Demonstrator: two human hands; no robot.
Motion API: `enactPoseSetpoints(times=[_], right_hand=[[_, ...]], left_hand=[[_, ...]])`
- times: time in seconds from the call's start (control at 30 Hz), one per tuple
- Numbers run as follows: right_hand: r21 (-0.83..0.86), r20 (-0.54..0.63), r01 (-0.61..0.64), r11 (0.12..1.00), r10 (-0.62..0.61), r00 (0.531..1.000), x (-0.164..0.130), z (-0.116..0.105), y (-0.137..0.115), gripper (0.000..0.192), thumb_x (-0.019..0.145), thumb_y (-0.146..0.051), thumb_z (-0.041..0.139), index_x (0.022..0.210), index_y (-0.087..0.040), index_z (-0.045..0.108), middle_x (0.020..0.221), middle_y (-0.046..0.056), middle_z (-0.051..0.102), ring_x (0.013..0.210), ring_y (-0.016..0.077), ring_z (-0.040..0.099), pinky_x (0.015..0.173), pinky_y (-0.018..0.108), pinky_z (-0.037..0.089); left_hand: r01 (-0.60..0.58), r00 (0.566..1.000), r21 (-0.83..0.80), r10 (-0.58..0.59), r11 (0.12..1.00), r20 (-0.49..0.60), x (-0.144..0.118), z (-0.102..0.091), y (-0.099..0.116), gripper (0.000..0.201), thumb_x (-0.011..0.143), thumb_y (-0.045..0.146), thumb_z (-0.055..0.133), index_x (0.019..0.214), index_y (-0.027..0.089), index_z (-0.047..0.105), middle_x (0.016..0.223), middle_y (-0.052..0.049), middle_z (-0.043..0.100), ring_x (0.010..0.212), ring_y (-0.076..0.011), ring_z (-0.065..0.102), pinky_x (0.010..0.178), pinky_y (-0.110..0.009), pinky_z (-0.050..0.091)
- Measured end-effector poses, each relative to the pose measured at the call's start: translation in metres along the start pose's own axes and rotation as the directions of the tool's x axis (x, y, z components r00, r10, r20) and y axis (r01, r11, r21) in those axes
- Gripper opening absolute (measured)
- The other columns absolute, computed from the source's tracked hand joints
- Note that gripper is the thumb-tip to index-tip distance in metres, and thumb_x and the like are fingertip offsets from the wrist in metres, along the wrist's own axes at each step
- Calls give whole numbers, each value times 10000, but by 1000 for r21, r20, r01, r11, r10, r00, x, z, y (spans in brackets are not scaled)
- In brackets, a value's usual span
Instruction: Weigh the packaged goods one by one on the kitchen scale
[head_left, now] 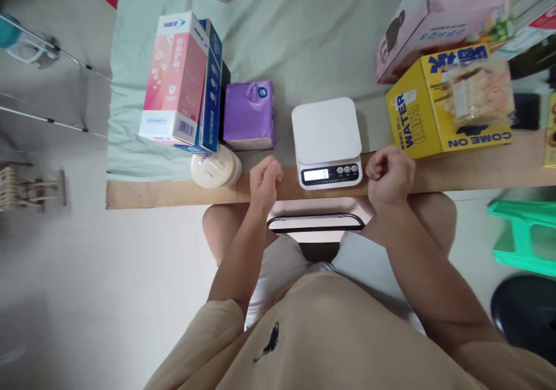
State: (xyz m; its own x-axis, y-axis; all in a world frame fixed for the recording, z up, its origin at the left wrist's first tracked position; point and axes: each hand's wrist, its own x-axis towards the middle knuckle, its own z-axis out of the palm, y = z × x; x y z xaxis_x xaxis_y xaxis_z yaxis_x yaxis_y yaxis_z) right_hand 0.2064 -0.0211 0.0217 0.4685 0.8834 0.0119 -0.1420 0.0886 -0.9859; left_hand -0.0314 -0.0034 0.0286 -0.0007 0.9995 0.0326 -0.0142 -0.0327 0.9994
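A white kitchen scale [326, 132] lies near the table's front edge, its lit display reading 0 and its platform bare. To its left, my left hand [265, 180] rests on the wooden edge as a loose fist, with nothing visible in it. My right hand [390, 174] is also curled into a fist just right of the scale, in front of a yellow box [419, 106]. Close to my left hand stand a round tub with a pale lid [212, 167] and a purple tissue pack [249, 112]. Neither hand touches the scale.
A pink-and-white box [176, 77] and a blue box [211, 88] stand at the left. A bagged food item [482, 91] lies on the yellow box, with a pink carton [438, 22] behind. A green stool [523, 233] is on the floor at right.
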Motion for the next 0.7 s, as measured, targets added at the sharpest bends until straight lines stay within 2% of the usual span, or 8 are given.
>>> enactPoseSetpoints(times=[0.17,0.2,0.27,0.3,0.37,0.5,0.6,0.7], right_hand=[[-197,108,193,961,-174,979,-13,14,-24,309,904,-319,492,637,-182,563,542,-26,407,478,68,347,479,245,244],[-251,174,261,932,-222,959,-15,25,-33,269,900,-290,525,666,-179,596,572,-20,462,515,70,391,511,248,293],[-381,383,451,807,-306,872,-15,55,-49,193,914,-249,559,748,-186,634,682,-2,578,628,85,491,623,257,404],[-422,483,509,750,-289,827,-13,73,-55,197,936,-245,543,767,-195,631,722,4,599,664,93,505,679,267,438],[-508,585,544,668,-195,787,-6,111,-63,88,938,-277,590,919,-228,661,887,19,649,805,125,561,742,279,470],[-653,679,580,488,36,734,13,166,-58,303,914,-345,677,1204,-276,622,1306,41,583,1038,188,587,810,317,526],[-687,692,592,421,133,709,22,179,-44,253,931,-311,665,1168,-230,632,1332,66,533,1118,214,572,891,347,545],[-658,699,594,462,82,711,31,172,-32,216,918,-320,679,1112,-225,660,1240,72,550,1084,225,565,893,365,548]], left_hand=[[-34,997,10,35,999,-69,-4,6,-2,451,942,468,563,617,169,473,606,18,440,605,-73,411,609,-243,323],[-43,994,-23,40,999,-104,-4,7,-3,469,939,489,565,612,171,458,601,21,427,598,-73,399,600,-243,319],[-45,989,-93,31,995,-143,-3,8,-5,513,932,516,565,584,174,408,573,27,382,565,-70,368,569,-246,291],[-35,989,-124,16,992,-148,-3,9,-6,531,928,523,563,570,176,381,557,31,357,545,-67,348,552,-248,272],[-12,988,-165,-13,986,-153,-1,9,-8,549,918,541,554,559,181,346,533,37,319,515,-63,309,531,-251,242],[8,987,-168,-34,986,-154,2,8,-9,563,876,610,538,568,191,321,517,41,287,501,-67,267,529,-253,245],[-15,986,-164,-13,986,-167,3,6,-10,565,875,630,529,575,192,335,527,35,303,516,-75,303,549,-255,270],[-78,972,-120,49,990,-231,4,4,-13,526,900,616,531,618,188,416,579,26,366,564,-84,360,583,-254,310]])
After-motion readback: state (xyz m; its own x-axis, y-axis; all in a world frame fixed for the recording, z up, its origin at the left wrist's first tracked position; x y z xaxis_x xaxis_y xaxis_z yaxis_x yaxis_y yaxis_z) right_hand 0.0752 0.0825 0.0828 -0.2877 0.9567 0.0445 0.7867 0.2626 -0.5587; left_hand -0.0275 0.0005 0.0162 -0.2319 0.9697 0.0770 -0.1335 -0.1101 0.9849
